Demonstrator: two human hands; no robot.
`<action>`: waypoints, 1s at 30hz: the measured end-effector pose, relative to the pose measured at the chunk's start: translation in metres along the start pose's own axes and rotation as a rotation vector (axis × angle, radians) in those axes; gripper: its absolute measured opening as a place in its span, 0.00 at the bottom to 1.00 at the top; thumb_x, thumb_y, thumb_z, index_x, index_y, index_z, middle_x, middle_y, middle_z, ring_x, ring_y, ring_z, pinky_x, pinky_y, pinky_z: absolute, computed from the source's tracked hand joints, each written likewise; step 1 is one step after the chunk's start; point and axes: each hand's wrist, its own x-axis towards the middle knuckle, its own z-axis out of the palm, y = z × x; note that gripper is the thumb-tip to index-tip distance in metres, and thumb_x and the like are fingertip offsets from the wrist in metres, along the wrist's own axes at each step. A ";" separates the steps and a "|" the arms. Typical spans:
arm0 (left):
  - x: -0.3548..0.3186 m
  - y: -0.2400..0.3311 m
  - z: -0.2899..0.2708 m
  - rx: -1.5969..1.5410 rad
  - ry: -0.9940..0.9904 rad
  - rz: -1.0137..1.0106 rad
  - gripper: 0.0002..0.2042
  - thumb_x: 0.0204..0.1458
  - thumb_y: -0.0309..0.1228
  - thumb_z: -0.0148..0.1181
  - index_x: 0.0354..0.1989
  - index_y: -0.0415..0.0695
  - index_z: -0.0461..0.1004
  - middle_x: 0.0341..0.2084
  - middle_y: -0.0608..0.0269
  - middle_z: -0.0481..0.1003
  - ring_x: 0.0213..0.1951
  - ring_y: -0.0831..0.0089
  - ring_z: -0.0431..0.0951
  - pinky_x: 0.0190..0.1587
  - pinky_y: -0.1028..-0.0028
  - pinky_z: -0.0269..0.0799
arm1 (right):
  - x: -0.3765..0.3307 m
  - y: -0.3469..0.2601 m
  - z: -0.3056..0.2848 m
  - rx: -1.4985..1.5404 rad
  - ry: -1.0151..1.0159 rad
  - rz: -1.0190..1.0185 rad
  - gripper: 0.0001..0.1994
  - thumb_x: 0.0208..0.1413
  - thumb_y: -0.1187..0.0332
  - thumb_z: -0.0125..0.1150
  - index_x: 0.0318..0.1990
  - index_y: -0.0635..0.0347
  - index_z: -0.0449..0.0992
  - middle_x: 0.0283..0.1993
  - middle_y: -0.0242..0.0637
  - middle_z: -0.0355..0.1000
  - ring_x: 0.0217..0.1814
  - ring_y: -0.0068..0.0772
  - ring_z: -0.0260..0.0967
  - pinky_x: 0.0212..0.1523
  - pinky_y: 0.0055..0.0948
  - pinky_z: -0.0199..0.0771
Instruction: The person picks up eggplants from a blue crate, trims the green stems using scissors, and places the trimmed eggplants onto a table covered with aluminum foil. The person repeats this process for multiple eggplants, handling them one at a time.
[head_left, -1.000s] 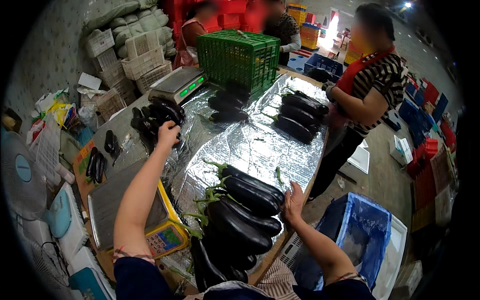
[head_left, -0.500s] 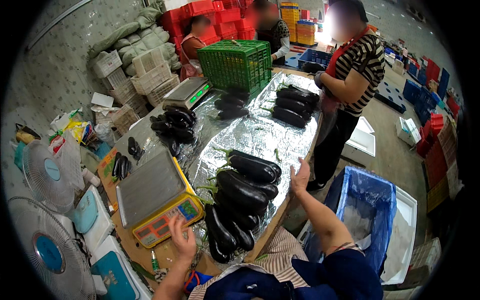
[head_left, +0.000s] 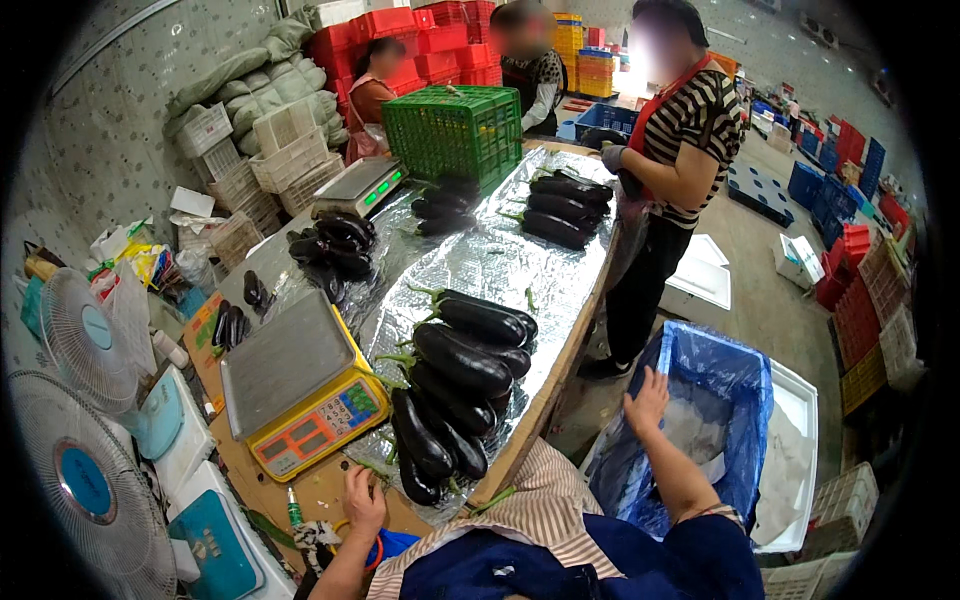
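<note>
Several dark purple eggplants (head_left: pixel 455 362) lie piled on silver foil at the near edge of the table, their green stems pointing left. My left hand (head_left: pixel 364 505) is just left of the pile's near end, below the yellow scale (head_left: pixel 312 400); its fingers are loosely bent and apart, and nothing shows in them. My right hand (head_left: pixel 648 402) is off the table, above the left rim of a box lined with blue plastic (head_left: pixel 765 430). Its fingers are spread and it holds nothing. White material lies inside the box. The scale's metal plate carries nothing.
More eggplants (head_left: pixel 560 208) lie in groups farther along the foil (head_left: pixel 480 265). A green crate (head_left: pixel 450 135) and second scale (head_left: pixel 358 185) stand at the far end. Across the table's right edge, a gloved person (head_left: pixel 685 150) holds an eggplant. Fans (head_left: pixel 85 490) stand left.
My right hand has moved right, from beside the eggplant pile to the blue-lined box. My left hand has dropped from the scale's front toward the table's near edge. The view has shifted slightly.
</note>
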 end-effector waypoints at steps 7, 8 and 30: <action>-0.001 0.000 -0.002 0.016 -0.027 -0.020 0.15 0.39 0.22 0.54 0.39 0.38 0.68 0.42 0.49 0.65 0.44 0.50 0.67 0.46 0.61 0.63 | -0.003 -0.001 0.001 0.154 0.082 0.023 0.38 0.39 0.65 0.64 0.60 0.54 0.53 0.64 0.48 0.47 0.68 0.50 0.38 0.63 0.44 0.46; 0.000 0.001 -0.001 0.000 -0.036 -0.040 0.15 0.39 0.22 0.54 0.39 0.38 0.68 0.42 0.49 0.65 0.45 0.50 0.67 0.46 0.61 0.63 | 0.002 0.010 0.008 0.222 0.113 0.035 0.37 0.39 0.65 0.64 0.60 0.53 0.53 0.64 0.48 0.47 0.68 0.51 0.38 0.62 0.45 0.46; 0.003 0.011 -0.004 0.076 0.025 0.032 0.14 0.38 0.20 0.53 0.37 0.36 0.69 0.39 0.49 0.67 0.42 0.50 0.68 0.45 0.63 0.64 | -0.004 0.007 -0.004 0.136 0.053 -0.015 0.29 0.37 0.61 0.64 0.50 0.55 0.65 0.63 0.48 0.50 0.68 0.50 0.40 0.63 0.44 0.44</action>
